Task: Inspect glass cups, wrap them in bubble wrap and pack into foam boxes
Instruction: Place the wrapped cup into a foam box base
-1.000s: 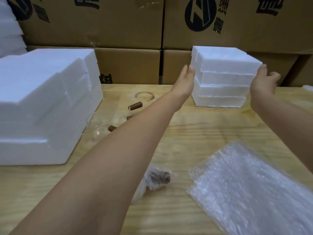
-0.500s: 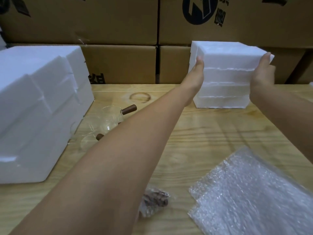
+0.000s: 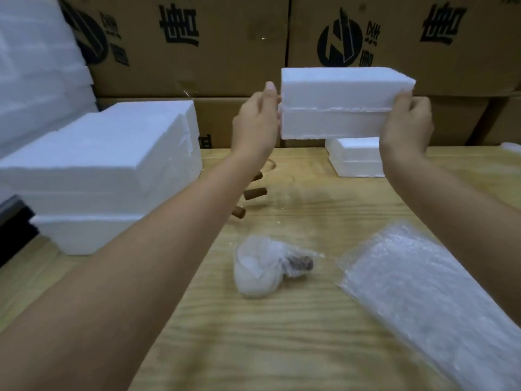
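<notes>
Head view: left hand and right hand hold foam box.

Left hand: bare, with a broad, smooth back that runs into the wrist without a break.
Left thumbnail: short, rounded and pale, with a plain surface (the one nail that shows clearly).
Right hand: bare, the knuckles showing as soft ridges; its nails are too blurred to tell.
Left forearm: bare along its whole visible length, from the wrist to the near left corner of the frame, and looking very wide close to the wide-angle camera.
Right forearm: bare from the wrist to the right edge of the frame, where it is cut off; less of it shows than of the left one.
</notes>
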`<state>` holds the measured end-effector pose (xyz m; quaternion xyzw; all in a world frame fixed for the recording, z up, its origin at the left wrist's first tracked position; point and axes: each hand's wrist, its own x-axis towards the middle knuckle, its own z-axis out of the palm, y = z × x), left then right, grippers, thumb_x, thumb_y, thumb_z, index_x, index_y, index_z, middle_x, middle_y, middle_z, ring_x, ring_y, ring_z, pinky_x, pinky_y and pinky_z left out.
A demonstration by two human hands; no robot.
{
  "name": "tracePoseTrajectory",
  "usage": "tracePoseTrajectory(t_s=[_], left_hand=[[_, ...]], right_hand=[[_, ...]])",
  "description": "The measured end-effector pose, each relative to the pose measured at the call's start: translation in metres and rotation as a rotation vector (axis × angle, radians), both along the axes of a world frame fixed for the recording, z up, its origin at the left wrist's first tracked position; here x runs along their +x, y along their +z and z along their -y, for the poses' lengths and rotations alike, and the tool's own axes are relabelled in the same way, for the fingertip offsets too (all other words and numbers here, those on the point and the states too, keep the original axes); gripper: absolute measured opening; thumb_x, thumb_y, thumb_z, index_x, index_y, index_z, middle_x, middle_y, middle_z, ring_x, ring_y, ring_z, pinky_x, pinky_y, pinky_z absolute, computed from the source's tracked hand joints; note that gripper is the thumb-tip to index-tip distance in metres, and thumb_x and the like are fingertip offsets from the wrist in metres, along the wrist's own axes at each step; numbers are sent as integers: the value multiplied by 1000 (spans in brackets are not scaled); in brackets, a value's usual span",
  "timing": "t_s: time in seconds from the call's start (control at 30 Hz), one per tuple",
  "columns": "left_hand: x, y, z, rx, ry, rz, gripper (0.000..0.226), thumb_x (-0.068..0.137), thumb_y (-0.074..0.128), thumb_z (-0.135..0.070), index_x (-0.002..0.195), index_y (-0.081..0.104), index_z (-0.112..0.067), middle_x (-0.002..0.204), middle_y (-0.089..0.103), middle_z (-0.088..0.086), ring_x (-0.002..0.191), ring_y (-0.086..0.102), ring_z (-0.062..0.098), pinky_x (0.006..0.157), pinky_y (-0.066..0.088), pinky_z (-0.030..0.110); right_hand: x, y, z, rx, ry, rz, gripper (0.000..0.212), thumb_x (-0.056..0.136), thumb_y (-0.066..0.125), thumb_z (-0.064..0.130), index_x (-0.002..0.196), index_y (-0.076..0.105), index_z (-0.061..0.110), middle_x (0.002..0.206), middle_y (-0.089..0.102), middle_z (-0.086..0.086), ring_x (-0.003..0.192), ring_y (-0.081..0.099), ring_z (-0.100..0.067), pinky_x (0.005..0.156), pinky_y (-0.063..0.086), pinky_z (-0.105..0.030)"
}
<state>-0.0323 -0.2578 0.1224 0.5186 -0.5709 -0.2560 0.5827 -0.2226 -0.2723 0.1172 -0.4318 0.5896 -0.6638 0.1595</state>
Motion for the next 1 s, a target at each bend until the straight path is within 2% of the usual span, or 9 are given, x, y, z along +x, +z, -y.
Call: tracePoseTrajectory(t_s=[0.2,0.3,0.4,0.47,0.57,0.7,0.8,0.9,1.0], left_hand=[[84,-12,-98,-110,191,120,59,87,29,-68,85,54,-14,78,63,3,75,63,21,78,54,53],[118,-27,-138,-179,256,132,42,85,31,-70,77,50,-33,66,57,-14,65,59,12,69,54,52],[149,-42,-166,-269,324,88,29,88,32,-67,74,48,-47,71,53,-10,73,57,31,66,51,60],[168,-51,-178,-357,378,33,33,88,32,-72,75,51,-48,73,50,-10,71,51,27,63,49,59],[191,-64,-194,-477,471,33,41,88,28,-77,74,52,-46,75,49,-13,72,48,15,65,40,48],[215,-84,-204,-425,510,10,51,84,29,-81,65,48,-38,71,46,-6,71,46,24,64,37,51],[228,-103,-205,-401,452,13,45,89,36,-66,59,45,-34,60,46,-11,61,40,20,58,32,48],[223,-116,-207,-392,372,8,31,89,39,-35,62,50,-29,61,49,-10,59,42,17,54,31,44],[221,-121,-209,-312,319,70,29,89,36,-9,62,47,-6,57,43,2,56,37,17,53,25,43]], right_hand=[[63,-15,-95,-9,233,-130,29,100,38,38,73,37,27,70,42,10,56,40,2,49,32,-12],[94,-29,-139,-51,309,-176,27,99,40,38,75,39,28,71,45,10,56,42,10,52,34,-10],[124,-45,-173,-70,391,-217,21,99,41,40,86,45,25,83,53,6,71,49,4,59,36,-13],[141,-56,-191,-80,434,-276,24,98,40,42,94,46,19,91,55,1,78,52,-7,63,39,-21],[160,-69,-212,-92,499,-323,30,92,38,49,96,44,20,90,51,5,77,48,-5,61,37,-15],[170,-88,-226,-43,606,-367,34,89,41,54,97,42,21,89,52,6,78,50,-7,62,42,-22],[170,-102,-229,3,626,-405,37,86,42,57,94,40,21,85,51,7,75,51,-10,61,42,-26],[166,-113,-228,49,621,-429,43,83,39,64,93,41,22,81,46,12,72,48,-7,59,38,-22],[163,-120,-226,89,596,-449,47,78,25,73,82,36,27,71,42,12,63,43,-7,55,32,-23]])
